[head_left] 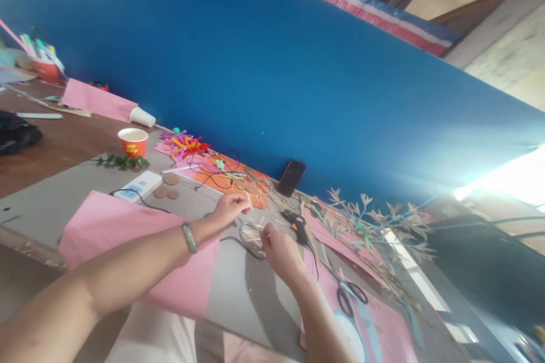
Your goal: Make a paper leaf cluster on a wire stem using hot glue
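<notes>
My left hand [231, 209], with a grey bangle [189, 237] on its wrist, is raised over the table with thumb and fingertips pinched together. A tiny pale bit may be between them; it is too small to name. My right hand [280, 248] is also closed, its fingers curled and their tips partly hidden. Beneath and between both hands lies a round, rimmed thing [252, 240] with pale strips in it, and a dark cable runs close by. A black hot glue gun [297, 227] lies just right of my right hand.
Pink paper [179, 272] lies under my left forearm. Scissors [352, 296] and a tape roll [349, 333] are at the lower right. A phone [291, 177] leans against the blue wall [213, 57]. A power strip [138, 186], a red paper cup [133, 143] and pipe cleaners [185, 144] stand left.
</notes>
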{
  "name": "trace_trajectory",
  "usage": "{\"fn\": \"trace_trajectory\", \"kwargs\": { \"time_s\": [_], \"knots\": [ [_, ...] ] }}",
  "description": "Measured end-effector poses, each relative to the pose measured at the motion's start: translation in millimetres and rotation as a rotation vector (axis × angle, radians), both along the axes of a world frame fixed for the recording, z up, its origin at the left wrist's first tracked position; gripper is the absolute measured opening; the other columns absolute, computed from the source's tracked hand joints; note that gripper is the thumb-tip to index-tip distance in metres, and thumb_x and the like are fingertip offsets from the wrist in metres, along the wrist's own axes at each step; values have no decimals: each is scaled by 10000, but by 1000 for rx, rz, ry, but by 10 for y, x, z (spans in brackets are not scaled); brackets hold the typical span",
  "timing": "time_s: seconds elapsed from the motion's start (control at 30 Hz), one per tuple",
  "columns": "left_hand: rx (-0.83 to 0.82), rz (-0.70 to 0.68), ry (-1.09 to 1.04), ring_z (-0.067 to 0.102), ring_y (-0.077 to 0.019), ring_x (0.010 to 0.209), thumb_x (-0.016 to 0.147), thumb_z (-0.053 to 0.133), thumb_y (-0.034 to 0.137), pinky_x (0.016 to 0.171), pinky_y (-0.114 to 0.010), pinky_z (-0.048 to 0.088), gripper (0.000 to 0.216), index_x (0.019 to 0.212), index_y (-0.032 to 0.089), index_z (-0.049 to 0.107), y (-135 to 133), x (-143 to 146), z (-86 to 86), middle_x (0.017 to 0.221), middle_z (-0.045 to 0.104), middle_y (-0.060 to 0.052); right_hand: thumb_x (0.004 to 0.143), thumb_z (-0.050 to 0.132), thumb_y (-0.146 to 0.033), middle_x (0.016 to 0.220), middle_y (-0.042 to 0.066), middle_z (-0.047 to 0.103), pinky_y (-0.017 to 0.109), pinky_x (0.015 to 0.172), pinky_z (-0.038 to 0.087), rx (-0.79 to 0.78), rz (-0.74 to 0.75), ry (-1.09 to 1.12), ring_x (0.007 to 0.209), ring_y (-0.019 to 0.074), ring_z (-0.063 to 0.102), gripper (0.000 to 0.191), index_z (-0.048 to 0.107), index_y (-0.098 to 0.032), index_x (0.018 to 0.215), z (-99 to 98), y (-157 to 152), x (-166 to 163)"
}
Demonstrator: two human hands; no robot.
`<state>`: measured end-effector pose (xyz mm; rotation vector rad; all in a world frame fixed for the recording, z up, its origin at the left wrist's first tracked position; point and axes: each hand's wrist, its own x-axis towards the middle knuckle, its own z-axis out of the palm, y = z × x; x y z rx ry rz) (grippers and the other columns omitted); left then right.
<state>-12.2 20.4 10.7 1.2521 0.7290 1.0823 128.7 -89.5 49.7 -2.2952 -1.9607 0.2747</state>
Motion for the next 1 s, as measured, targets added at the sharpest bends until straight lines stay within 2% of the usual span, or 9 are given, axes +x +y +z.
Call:
{"fn": "trace_trajectory", "kwargs": {
  "time_s": [0.2, 0.37, 0.53, 0.67, 0.77, 0.9, 1.0],
  "knots": [
    [-64, -26, 7, 579, -132, 566, 668, 614, 239, 580, -237, 444, 140, 574, 146, 661, -24, 20, -25, 542, 616, -10, 939, 387, -217, 775, 96, 713, 273, 559, 295, -209, 182, -259, 710, 242, 676, 217, 593, -184, 996, -95, -270, -188],
    [-80, -72, -5, 572, -122, 549, 654, 628, 241, 594, -236, 447, 136, 565, 141, 655, -69, 37, -20, 530, 608, -10, 924, 401, -220, 795, 76, 722, 267, 582, 310, -194, 183, -251, 751, 230, 680, 232, 624, -206, 985, -160, -330, -169],
    [-95, -82, 14, 570, -122, 551, 670, 639, 259, 579, -234, 427, 150, 578, 141, 653, -79, 22, -20, 541, 612, -16, 877, 463, -221, 714, 34, 700, 245, 595, 345, -63, 196, -38, 690, 192, 642, 207, 658, -225, 945, -3, -383, 3],
    [-113, -101, 26, 560, -122, 546, 681, 642, 284, 560, -236, 421, 168, 598, 139, 659, -63, 18, -39, 554, 617, -21, 846, 490, -282, 636, 3, 664, 246, 571, 372, 69, 152, 127, 568, 160, 573, 164, 637, -228, 799, 253, -444, 305],
    [-120, -124, 22, 573, -128, 566, 674, 651, 285, 580, -242, 432, 164, 603, 136, 659, -43, 26, -74, 572, 629, -30, 808, 529, -316, 670, 16, 687, 263, 588, 398, 120, 35, 84, 605, 179, 600, 138, 633, -231, 776, 403, -450, 733],
    [-118, -142, 10, 584, -128, 585, 664, 655, 266, 606, -245, 445, 142, 605, 137, 656, -29, 35, -116, 595, 639, -29, 767, 560, -279, 729, 40, 708, 257, 574, 376, 87, -193, -153, 646, 188, 617, 105, 646, -223, 744, 457, -481, 1320],
    [-114, -143, 11, 589, -135, 597, 667, 647, 257, 598, -243, 443, 132, 610, 138, 658, -39, 30, -124, 601, 638, -28, 785, 547, -279, 732, 33, 705, 245, 565, 366, 18, -172, -161, 645, 175, 620, 125, 651, -223, 744, 412, -574, 1487]
  ]
}}
